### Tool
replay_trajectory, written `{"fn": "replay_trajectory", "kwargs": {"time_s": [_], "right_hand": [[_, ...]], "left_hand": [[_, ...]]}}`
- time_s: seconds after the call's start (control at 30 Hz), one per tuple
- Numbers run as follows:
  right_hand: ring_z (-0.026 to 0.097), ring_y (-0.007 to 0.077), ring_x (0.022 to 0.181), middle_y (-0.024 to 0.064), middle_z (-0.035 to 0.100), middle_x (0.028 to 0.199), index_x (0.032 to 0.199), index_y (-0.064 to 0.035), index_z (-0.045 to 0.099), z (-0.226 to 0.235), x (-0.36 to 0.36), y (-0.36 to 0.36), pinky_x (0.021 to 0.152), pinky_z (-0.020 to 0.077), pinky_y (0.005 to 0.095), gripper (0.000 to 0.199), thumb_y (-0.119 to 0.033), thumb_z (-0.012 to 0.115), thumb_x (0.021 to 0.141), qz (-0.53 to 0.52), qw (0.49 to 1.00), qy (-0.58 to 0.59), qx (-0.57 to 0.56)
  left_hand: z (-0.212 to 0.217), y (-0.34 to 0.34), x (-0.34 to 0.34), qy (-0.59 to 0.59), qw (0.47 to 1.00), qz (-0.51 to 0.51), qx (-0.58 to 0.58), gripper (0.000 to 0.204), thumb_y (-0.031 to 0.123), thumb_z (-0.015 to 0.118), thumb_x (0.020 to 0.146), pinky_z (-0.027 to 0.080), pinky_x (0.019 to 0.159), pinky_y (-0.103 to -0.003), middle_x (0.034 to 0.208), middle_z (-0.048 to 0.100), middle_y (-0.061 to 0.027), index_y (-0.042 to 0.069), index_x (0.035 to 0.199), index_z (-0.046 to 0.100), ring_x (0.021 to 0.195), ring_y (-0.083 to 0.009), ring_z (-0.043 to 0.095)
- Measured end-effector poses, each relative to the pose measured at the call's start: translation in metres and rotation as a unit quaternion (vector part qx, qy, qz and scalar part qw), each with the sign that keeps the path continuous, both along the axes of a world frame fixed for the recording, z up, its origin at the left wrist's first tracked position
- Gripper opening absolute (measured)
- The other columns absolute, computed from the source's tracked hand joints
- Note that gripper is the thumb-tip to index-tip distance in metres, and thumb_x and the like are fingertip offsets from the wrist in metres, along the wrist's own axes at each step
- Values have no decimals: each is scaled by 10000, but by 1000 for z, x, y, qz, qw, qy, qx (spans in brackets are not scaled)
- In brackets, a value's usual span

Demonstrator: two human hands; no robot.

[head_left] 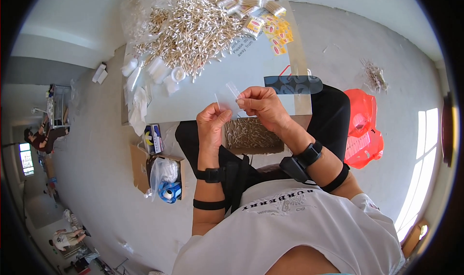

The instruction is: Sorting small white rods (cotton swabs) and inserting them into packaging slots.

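Note:
Both my hands hold one small clear plastic bag (231, 97) above the near edge of the light table (193, 101). My left hand (212, 123) pinches its lower left side. My right hand (261, 106) pinches its right side near the top. A big heap of wooden cotton swabs (191, 26) lies on the far part of the table. Several filled swab packets with yellow labels (263, 14) lie to the right of the heap. On my lap, under the hands, sits an open box of swabs (251, 135).
Empty clear bags and small white tubs (159, 74) lie at the table's left. A cardboard box with plastic bags (162, 176) stands on the floor at left, a red plastic bag (365, 127) at right. Two people sit far off at left.

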State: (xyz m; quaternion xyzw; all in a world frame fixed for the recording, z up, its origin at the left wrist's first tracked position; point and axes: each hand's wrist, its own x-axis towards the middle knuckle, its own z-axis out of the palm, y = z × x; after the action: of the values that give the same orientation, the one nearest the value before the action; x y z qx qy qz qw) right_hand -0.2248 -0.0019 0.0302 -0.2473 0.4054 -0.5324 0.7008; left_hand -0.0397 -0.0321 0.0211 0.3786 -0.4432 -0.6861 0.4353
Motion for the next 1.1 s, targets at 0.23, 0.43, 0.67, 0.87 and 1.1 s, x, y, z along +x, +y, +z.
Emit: {"fn": "replay_trajectory", "kwargs": {"time_s": [0.23,0.43,0.67,0.87,1.1], "right_hand": [[595,290,657,91,606,763,805,1,628,18,-13,17,616,459,359,73,-39,682,774,-64,750,585,-301],[568,358,624,168,567,684,764,-13,524,23,-23,32,537,428,414,162,-60,676,790,32,763,587,-269],[437,45,673,-42,542,801,789,-32,629,-9,-32,36,627,349,185,107,-83,719,760,119,937,280,-170],[606,104,851,92,652,1064,928,15,688,-9,-38,34,708,446,216,185,-135,676,821,315,910,268,-39],[557,194,1129,75,551,1312,1295,14,548,-7,-12,32,1023,380,330,600,-185,756,769,40,957,127,-260]], "left_hand": [[35,11,-12,-410,832,96,-361,351,-21,695,726,493,745,-337,1053,596,-129,15,1063,605,908,-246,591],[43,25,-36,-426,772,-60,-469,97,39,646,713,484,679,-430,750,563,-128,24,727,551,791,-340,576],[35,36,-31,-285,910,21,-301,63,41,640,750,450,643,-415,713,579,-126,24,719,588,736,-333,585],[37,34,-26,-293,849,210,-385,71,66,621,765,433,623,-415,680,545,-120,22,719,588,674,-316,551],[24,42,-33,-202,949,111,-217,85,64,622,771,441,601,-365,691,580,-141,-5,736,585,651,-261,584]]}}
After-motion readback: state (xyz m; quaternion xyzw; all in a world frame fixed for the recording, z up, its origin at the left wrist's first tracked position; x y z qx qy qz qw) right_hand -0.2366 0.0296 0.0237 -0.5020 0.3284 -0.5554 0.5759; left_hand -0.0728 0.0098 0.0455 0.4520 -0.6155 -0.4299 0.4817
